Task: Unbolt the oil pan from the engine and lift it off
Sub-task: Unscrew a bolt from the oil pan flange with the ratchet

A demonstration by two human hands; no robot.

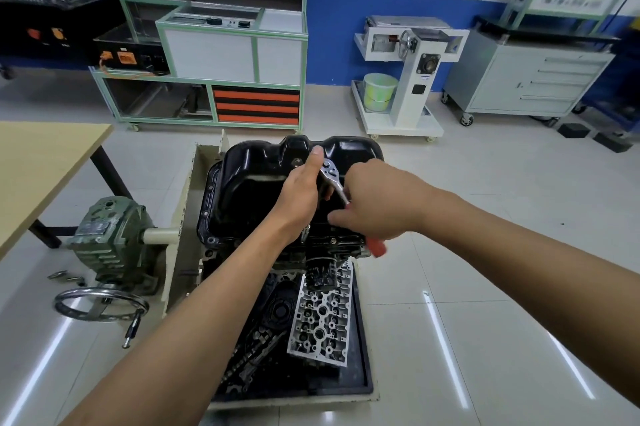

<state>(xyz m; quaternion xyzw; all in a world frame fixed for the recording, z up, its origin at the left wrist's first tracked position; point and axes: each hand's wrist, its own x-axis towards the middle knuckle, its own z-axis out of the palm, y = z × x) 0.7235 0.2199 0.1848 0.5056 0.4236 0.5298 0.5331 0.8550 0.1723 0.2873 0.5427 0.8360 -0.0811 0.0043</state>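
Our right hand (pixel 377 207) had its fingers (pixel 337 217) curled round the ratchet (pixel 332 179) handle. Our left hand (pixel 301 190) curled about its head end, thumb straight, and the pan (pixel 256 183) sat on the engine (pixel 322 249) just beneath the fingers. We judged it best to press the head end down square while pulling short strokes. Nearer us than the fingers, the tray (pixel 358 380) held a cylinder head (pixel 322 314) and loose parts.

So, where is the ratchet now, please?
The ratchet sits mid-frame in the head view over the oil pan, left hand at its head, right hand gripping its handle.
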